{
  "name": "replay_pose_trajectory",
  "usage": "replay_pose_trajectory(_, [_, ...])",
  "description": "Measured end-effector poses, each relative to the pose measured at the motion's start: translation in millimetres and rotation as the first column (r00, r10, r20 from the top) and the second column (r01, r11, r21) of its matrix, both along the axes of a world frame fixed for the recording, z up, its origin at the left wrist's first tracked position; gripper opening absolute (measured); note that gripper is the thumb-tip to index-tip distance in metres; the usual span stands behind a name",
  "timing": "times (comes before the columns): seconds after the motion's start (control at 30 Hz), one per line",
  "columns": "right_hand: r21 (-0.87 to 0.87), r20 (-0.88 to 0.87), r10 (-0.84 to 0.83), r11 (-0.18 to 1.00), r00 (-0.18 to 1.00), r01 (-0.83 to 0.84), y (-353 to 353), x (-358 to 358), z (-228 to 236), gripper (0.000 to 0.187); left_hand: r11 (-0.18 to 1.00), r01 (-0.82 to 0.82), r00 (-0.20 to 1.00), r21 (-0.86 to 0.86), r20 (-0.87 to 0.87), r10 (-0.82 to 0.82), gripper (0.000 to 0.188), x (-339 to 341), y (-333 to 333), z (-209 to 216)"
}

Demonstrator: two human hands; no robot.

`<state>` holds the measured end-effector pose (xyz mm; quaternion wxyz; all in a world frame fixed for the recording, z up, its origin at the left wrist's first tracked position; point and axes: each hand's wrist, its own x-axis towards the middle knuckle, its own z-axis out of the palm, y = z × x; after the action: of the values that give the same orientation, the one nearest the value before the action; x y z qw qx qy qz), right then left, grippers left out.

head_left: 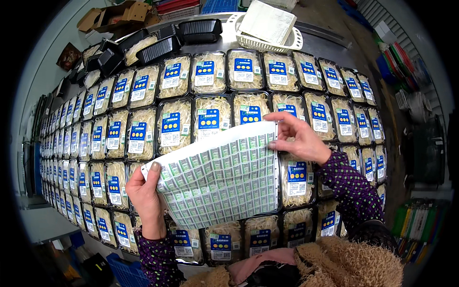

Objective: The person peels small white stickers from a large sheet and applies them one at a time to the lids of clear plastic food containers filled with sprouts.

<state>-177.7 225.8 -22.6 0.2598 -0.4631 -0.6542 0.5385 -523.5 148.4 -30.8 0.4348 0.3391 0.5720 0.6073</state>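
Between my two hands hangs a sheet of stickers (224, 177), white along its top edge and covered below with rows of small green and grey labels. My left hand (147, 198) pinches its left corner, thumb on top. At the upper right edge, my right hand (299, 138) grips the sheet between thumb and fingers. Under and around the sheet lie rows of packs of bean sprouts (241, 70) in black trays, each with a blue and white label. Small square stickers sit beside the labels on many packs. The sheet hides several packs in the middle.
Empty black trays (201, 31) are piled at the far left of the metal table (315, 45). A white basket (272, 43) with a pale board on it stands at the back. Cardboard boxes (114, 16) lie beyond; coloured crates (420, 225) stand at the right.
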Motion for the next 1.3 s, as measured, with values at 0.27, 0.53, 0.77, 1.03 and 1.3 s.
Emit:
replay_pose_trajectory(0.27, [-0.166,-0.371,-0.127,0.984,0.92,0.068,0,-13,-9,0.04,0.998,-0.048,0.99,0.031,0.135,0.043,0.016,-16,-3,-9])
replay_pose_trajectory(0.53, [-0.102,-0.006,0.056,0.993,0.998,-0.056,-6,-12,5,0.03,0.992,0.047,0.995,0.118,0.078,-0.056,0.021,-40,-2,-4])
replay_pose_trajectory(0.77, [-0.01,-0.046,-0.016,1.0,0.999,0.016,-9,-19,2,0.015,0.987,0.121,0.987,0.107,-0.116,-0.109,0.016,-42,-9,-8])
replay_pose_trajectory(1.03, [0.727,0.276,-0.026,0.659,0.961,-0.19,-4,-29,12,0.015,0.998,0.022,0.995,-0.058,-0.097,-0.028,0.015,-34,-6,3])
replay_pose_trajectory(1.3, [0.654,0.106,0.031,0.751,0.994,-0.093,27,-46,2,0.007,0.984,-0.077,0.997,-0.163,-0.011,0.076,0.019,-44,-9,0])
